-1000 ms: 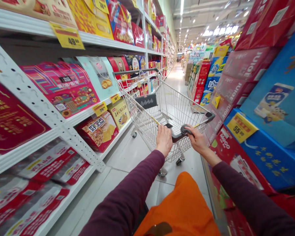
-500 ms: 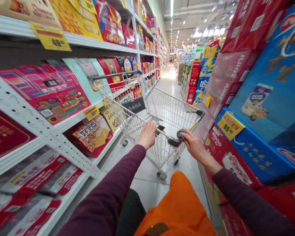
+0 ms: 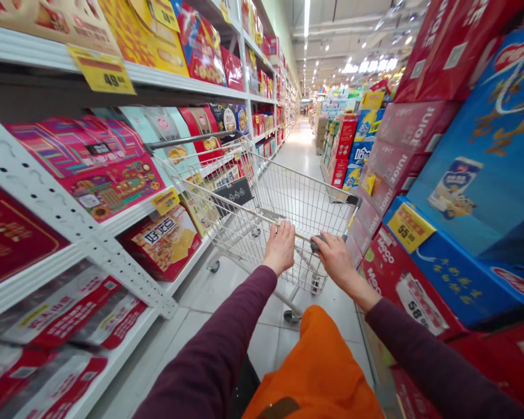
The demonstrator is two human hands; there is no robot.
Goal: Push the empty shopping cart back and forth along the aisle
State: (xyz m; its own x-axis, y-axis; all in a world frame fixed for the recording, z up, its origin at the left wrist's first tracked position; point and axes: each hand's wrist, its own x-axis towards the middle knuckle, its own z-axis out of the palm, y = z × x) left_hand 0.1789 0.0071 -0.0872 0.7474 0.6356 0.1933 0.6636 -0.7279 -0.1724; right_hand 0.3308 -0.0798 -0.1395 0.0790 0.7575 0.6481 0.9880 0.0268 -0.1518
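A wire shopping cart [image 3: 288, 198] stands in a supermarket aisle ahead of me, empty, its front swung toward the left shelves. My left hand [image 3: 280, 247] is wrapped over the cart's handle bar near its middle. My right hand [image 3: 335, 256] grips the same handle bar a little to the right, at its dark grip. Both arms wear dark maroon sleeves, and an orange garment [image 3: 323, 366] shows at the bottom between them.
White shelving [image 3: 91, 244] full of boxed biscuits and gift packs runs along the left, with yellow price tags. Stacked red and blue cartons [image 3: 463, 174] line the right. The tiled aisle floor [image 3: 301, 151] runs on ahead between them.
The cart has turned so its front points more toward the left shelves. Both hands stayed on the handle and shifted with it; my left hand moved slightly right and closer.
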